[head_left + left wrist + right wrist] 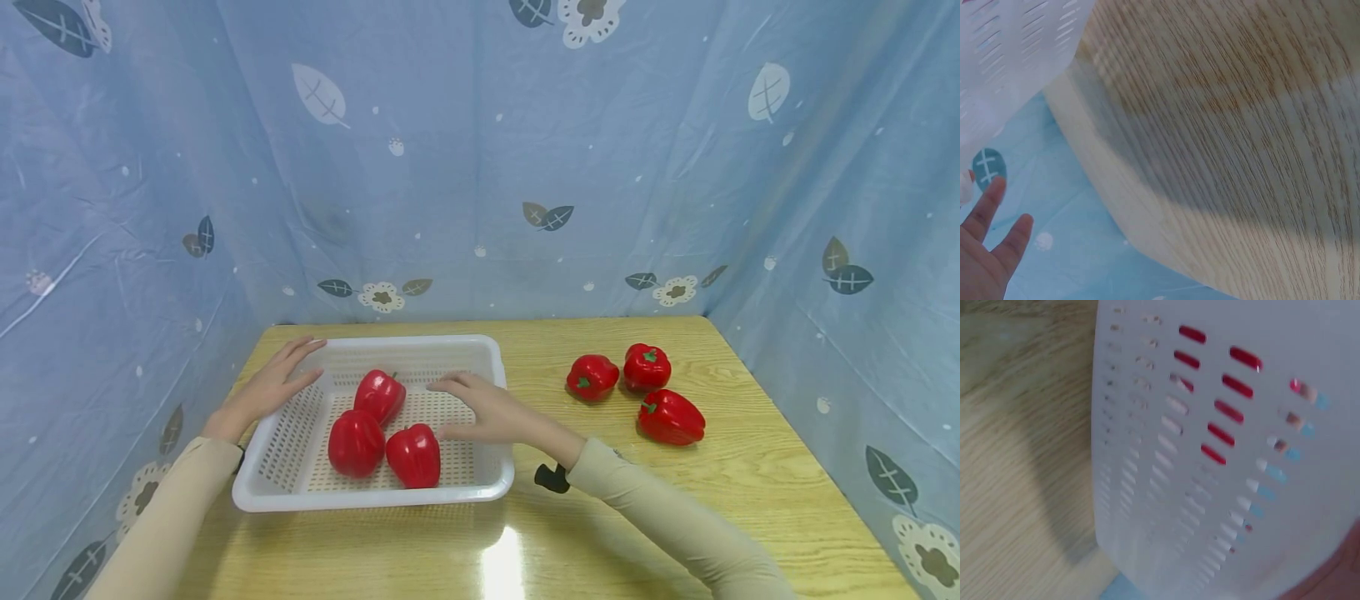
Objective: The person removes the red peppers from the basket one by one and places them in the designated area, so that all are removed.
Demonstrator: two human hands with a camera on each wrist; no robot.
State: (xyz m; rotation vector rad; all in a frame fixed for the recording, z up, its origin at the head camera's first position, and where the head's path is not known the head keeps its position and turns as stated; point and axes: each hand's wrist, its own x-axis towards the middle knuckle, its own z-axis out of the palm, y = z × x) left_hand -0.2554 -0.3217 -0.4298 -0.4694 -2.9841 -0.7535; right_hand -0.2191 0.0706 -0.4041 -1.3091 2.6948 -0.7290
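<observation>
A white perforated plastic basket (375,498) stands on the wooden table, holding three red bell peppers: one at the back (380,396), one at the front left (356,444) and one at the front right (415,457). My left hand (270,387) is at the basket's left rim with its fingers spread. Over the basket's right side reaches my right hand (487,410), fingers extended, nothing in its grasp, close to the front right pepper. The right wrist view shows mostly the basket's slotted wall (1147,487), with red showing through the slots.
Right of the basket, three more red bell peppers lie grouped on the table: one at the left (592,377), one at the back (647,367) and one in front (671,418). A blue patterned curtain (420,192) encloses the table (360,554) at the back and sides.
</observation>
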